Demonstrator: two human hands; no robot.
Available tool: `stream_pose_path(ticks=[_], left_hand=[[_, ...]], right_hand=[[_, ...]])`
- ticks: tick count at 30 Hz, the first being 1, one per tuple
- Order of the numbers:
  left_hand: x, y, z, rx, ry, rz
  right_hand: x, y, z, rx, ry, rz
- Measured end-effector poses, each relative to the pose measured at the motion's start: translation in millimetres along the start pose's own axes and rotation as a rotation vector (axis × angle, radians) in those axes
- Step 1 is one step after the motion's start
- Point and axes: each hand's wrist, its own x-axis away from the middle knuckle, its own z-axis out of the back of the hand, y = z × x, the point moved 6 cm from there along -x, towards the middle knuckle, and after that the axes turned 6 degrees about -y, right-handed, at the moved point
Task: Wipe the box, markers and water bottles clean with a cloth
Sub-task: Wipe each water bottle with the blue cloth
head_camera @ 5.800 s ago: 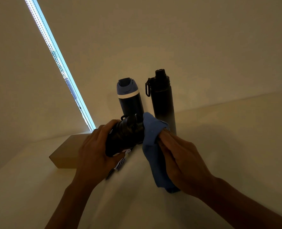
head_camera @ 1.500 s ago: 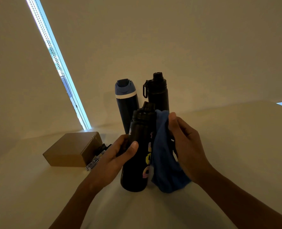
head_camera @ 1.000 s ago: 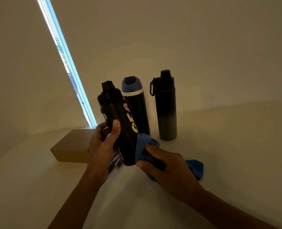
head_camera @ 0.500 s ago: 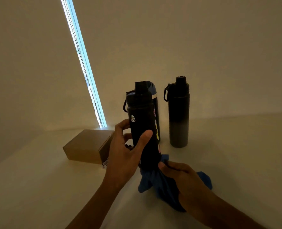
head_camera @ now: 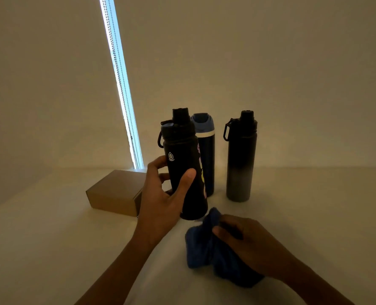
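My left hand [head_camera: 162, 200] grips a black bottle with a logo and coloured lettering [head_camera: 181, 159], which stands upright on the table. My right hand [head_camera: 246, 245] holds a bunched blue cloth [head_camera: 202, 249] on the table, just right of the bottle's base and apart from it. Behind the held bottle stands a dark blue bottle with a light blue lid [head_camera: 205, 150]. A black-to-grey bottle with a loop handle [head_camera: 240, 157] stands to the right. A brown cardboard box [head_camera: 114, 193] lies left of my left hand. The markers are hidden behind my left hand.
The pale table [head_camera: 61, 249] meets a plain wall just behind the bottles. A bright narrow window strip with a bead chain [head_camera: 122, 84] runs up the wall on the left. The scene is dim.
The black bottle has been brought upright and set on the table. My right hand drew the cloth away from the bottle's base, down and to the right.
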Motion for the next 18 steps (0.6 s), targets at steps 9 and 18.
stream_pose_path(ticks=[9, 18], left_hand=[[6.2, 3.0, -12.3, 0.062, -0.066, 0.013], [20.3, -4.7, -41.5, 0.162, -0.208, 0.013]], right_hand=[[13.6, -13.4, 20.2, -0.016, 0.078, 0.132], [5.9, -5.9, 28.8, -0.216, 0.292, 0.145]])
